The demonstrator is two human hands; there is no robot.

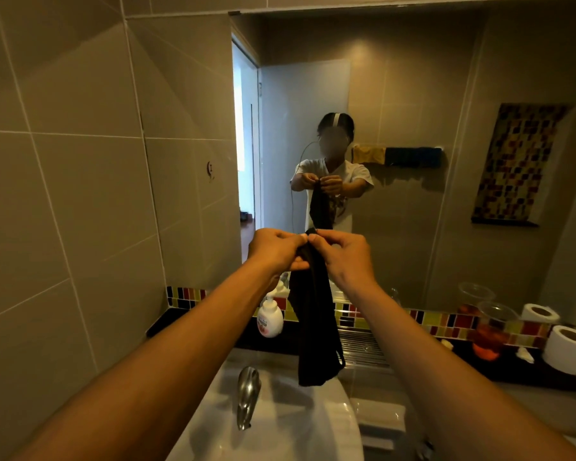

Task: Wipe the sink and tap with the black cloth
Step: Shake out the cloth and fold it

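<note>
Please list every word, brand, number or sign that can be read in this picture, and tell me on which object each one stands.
No text can be read here.
White plastic pump bottle: a label with reddish print, too blurred to read.
White T-shirt, seen as a reflection: a dark printed figure, no legible letters.
Small dark wall hook: a mark on it, too small to tell.

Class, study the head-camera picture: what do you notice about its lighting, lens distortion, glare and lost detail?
Head view: dim, warm yellowish light; head view: the wide lens bows the lines between the wall tiles; head view: the doorway reflected in the mirror is blown out pale; head view: the black cloth loses nearly all texture, while the sink and tap carry soft highlights.
</note>
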